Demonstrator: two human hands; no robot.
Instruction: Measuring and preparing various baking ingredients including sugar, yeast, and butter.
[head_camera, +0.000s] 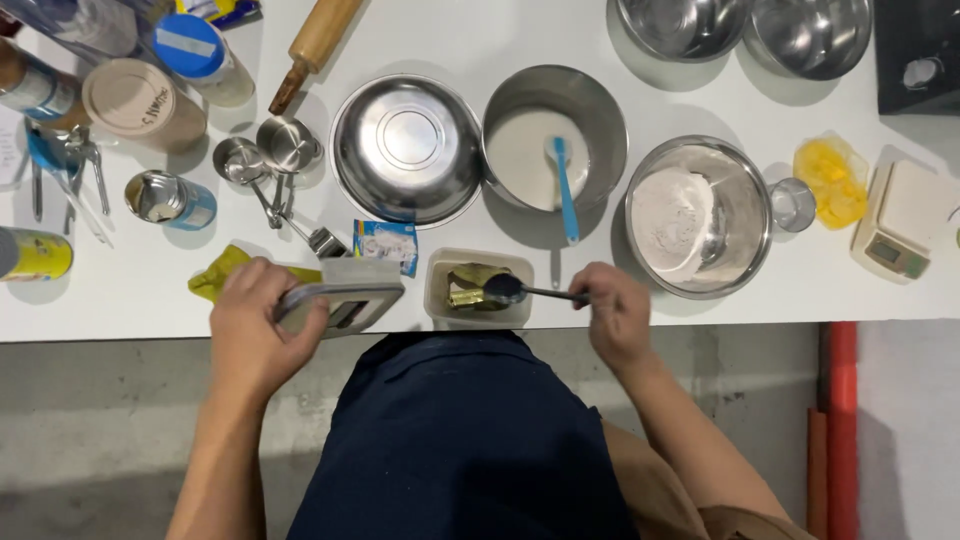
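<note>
head view: the right hand (615, 312) is closed on the handle of a dark spoon (505, 288), and the spoon's bowl hangs over a small beige tub (478, 287) at the near edge of the white surface (120, 300). gold foil lies crumpled inside the tub, so it looks already opened; whether the spoon carries anything cannot be told. just left of the tub, the left hand (255, 325) is wrapped around a flat grey lidded container (345, 300), with a yellow-green packet (215, 275) half under it. behind the tub stands a steel pot of white liquid (555, 140) with a blue spatula (563, 185) resting in it. right of the tub is a steel bowl of flour (700, 215); beyond that bowl, a small glass (793, 203), a yellow bag (832, 180) and a kitchen scale (905, 225). behind and left of the tub sits an empty steel bowl (405, 148), then measuring cups (268, 155) and a rolling pin (315, 45). judging by this, liquid and flour are portioned but still in separate vessels, and the empty bowl is unused.
</note>
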